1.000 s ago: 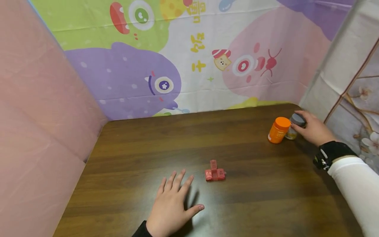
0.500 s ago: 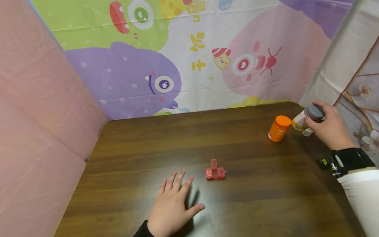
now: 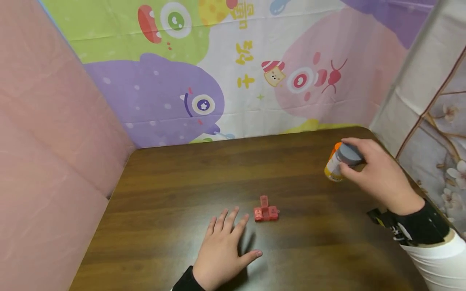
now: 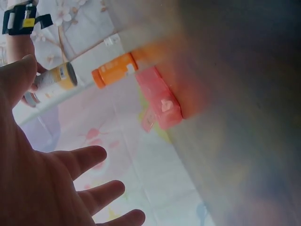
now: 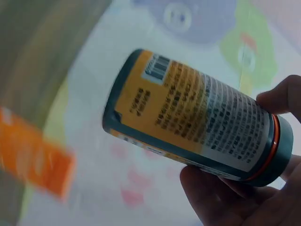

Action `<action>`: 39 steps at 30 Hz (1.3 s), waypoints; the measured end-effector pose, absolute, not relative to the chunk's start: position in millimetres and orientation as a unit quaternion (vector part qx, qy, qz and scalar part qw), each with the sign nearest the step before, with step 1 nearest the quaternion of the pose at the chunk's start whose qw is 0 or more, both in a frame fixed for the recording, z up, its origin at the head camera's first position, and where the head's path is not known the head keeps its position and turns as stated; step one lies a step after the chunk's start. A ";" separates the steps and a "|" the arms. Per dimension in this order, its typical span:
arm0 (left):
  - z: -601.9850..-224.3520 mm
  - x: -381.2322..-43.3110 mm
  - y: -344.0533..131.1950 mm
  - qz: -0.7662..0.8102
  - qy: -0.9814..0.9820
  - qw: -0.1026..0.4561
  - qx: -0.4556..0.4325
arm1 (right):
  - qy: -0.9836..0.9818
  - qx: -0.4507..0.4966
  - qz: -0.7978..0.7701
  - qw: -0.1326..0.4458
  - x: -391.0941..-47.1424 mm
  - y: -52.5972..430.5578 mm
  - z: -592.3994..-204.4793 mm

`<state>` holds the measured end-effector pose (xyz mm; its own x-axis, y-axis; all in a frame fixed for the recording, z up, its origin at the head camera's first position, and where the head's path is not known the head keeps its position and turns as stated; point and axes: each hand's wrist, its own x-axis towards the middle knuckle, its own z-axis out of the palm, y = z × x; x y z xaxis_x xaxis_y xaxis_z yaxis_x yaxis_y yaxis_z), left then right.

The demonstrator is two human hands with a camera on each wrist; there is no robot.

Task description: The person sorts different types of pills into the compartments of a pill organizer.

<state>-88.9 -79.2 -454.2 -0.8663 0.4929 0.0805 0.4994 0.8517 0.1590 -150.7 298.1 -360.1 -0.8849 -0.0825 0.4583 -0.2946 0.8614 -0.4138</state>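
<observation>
My right hand point(image 3: 380, 176) grips a supplement bottle point(image 3: 332, 167) by its grey cap point(image 3: 350, 154), thumb on one side and fingers on the other. Tilted, the bottle shows its yellow-and-white printed label point(image 5: 183, 108) in the right wrist view. It partly covers an orange bottle point(image 3: 335, 148) standing behind it in the head view. My left hand point(image 3: 223, 252) is spread low over the table, palm down, fingers straight, holding nothing. Just right of its fingertips lies a small pink pill box point(image 3: 266, 213) with one lid raised.
The brown wooden table point(image 3: 174, 173) backs onto a cartoon-printed cloth point(image 3: 251, 105). A pink cloth point(image 3: 54, 121) hangs along the left, a flowered one point(image 3: 451, 121) along the right. A small white item point(image 4: 112, 39) lies beyond the orange bottle in the left wrist view.
My right hand took the grey-capped bottle from beside the orange bottle, lifted and tilted it off to the right, then brought it back left, in front of the orange bottle. The left hand barely moved.
</observation>
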 end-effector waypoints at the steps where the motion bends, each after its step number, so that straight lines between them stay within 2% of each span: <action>1: -454.1 -89.2 -78.2 -0.086 -0.962 0.017 -0.258 | -0.941 0.119 0.239 0.210 -147.7 288.6 -365.4; 10: -456.0 -94.3 -60.2 -0.097 -0.954 0.005 -0.283 | -0.926 0.288 0.229 0.084 -121.3 195.8 -419.7; 18: -461.4 -94.9 -57.3 -0.112 -0.952 0.015 -0.283 | -0.907 0.335 0.253 0.028 -112.1 161.6 -440.2; 33: -462.9 -94.6 -52.6 -0.144 -0.949 -0.004 -0.281 | -0.903 0.336 0.267 0.004 -107.8 158.0 -447.2; 39: -465.7 -103.4 -49.9 -0.205 -0.940 -0.015 -0.271 | -0.911 0.318 0.259 0.037 -106.5 161.4 -445.4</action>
<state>-103.4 -49.9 -465.7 -0.8532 0.5149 0.0836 0.5029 0.7693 0.3941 -106.5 161.4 -445.4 -0.7953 -0.5603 0.2313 -0.5983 0.6642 -0.4482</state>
